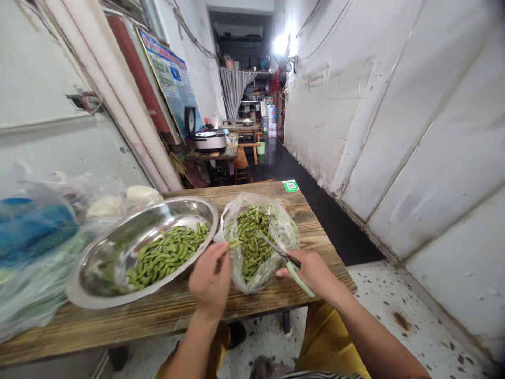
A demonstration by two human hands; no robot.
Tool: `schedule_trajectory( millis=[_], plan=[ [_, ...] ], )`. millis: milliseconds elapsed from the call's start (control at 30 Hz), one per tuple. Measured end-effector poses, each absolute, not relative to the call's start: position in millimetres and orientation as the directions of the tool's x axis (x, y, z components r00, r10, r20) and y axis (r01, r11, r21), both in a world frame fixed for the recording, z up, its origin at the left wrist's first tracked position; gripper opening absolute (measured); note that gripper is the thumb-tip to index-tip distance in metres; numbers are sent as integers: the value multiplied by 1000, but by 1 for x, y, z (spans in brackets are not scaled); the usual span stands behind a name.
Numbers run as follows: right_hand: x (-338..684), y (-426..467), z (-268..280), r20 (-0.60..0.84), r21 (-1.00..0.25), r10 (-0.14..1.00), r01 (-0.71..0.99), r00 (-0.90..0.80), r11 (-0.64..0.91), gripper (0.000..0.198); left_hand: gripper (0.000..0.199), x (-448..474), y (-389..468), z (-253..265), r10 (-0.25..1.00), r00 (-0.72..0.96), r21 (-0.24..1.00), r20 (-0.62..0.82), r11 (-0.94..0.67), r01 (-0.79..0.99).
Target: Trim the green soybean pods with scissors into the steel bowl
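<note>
Above grained wood [315,243], left fingers [221,249] pinch a slim pod [234,243] while right fingers [296,255] grip mint-handled scissors [299,279].

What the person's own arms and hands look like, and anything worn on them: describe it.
The left hand and right hand are both bare, with no gloves and no visible watch or bracelet. No sleeve shows on the left forearm or right forearm. Below them, the person wears mustard-yellow trousers.
</note>
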State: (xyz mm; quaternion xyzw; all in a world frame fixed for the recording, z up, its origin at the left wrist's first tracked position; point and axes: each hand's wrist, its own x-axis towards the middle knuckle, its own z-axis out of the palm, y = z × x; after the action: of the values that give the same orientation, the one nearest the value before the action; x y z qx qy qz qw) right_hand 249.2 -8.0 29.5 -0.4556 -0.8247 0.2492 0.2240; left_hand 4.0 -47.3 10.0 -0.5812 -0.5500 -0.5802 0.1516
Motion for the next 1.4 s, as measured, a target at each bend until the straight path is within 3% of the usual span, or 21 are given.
schedule_trajectory(
  millis=[100, 200, 267, 367, 467, 733, 900, 1000, 1067, 1133, 1267, 1400],
  plan=[
    [252, -5, 30, 67, -570, 901, 725, -428, 387, 42, 23, -45, -42, 26, 467, -350, 441, 812, -98, 892],
    [252, -4, 29, 48, -557, 906, 741, -421, 374, 43, 46, -72, -36, 39, 550, -362, 365, 752, 109, 925],
    [250, -4, 30, 45, -552, 894, 735, -445, 394, 41, 44, -67, -28, 40, 580, -310, 344, 753, 54, 937],
    [248, -5, 33, 41, -537, 883, 735, -467, 413, 39, 20, -36, -8, 30, 739, -40, 344, 673, -264, 901],
    [248, -6, 35, 43, -523, 891, 750, -451, 405, 38, 19, -7, 15, 15, 822, 113, 353, 558, -359, 864],
    [249, -7, 34, 36, -500, 912, 782, -409, 371, 35, 7, 6, 49, -4, 862, 40, 457, 506, -306, 835],
    [248, -8, 36, 34, -510, 914, 779, -405, 364, 35, 15, 1, 49, -5, 875, -48, 600, 481, -289, 746],
    [247, -8, 37, 41, -510, 917, 781, -398, 361, 38, 23, 4, 39, -2, 889, -218, 802, 403, -227, 553],
    [245, -8, 37, 55, -509, 918, 780, -394, 365, 39, 27, 8, 31, 2, 892, -357, 938, 277, -171, 302],
    [242, -8, 36, 66, -514, 917, 775, -393, 369, 40, 28, 11, 23, 7, 885, -440, 988, 153, -154, 34],
    [235, -11, 36, 65, -541, 913, 754, -404, 372, 41, 13, 17, 5, 21, 918, -385, 894, -94, -93, -439],
    [229, -16, 37, 68, -589, 910, 719, -410, 368, 43, 14, 24, -14, 33, 921, -278, 763, -272, 31, -645]
  ],
)
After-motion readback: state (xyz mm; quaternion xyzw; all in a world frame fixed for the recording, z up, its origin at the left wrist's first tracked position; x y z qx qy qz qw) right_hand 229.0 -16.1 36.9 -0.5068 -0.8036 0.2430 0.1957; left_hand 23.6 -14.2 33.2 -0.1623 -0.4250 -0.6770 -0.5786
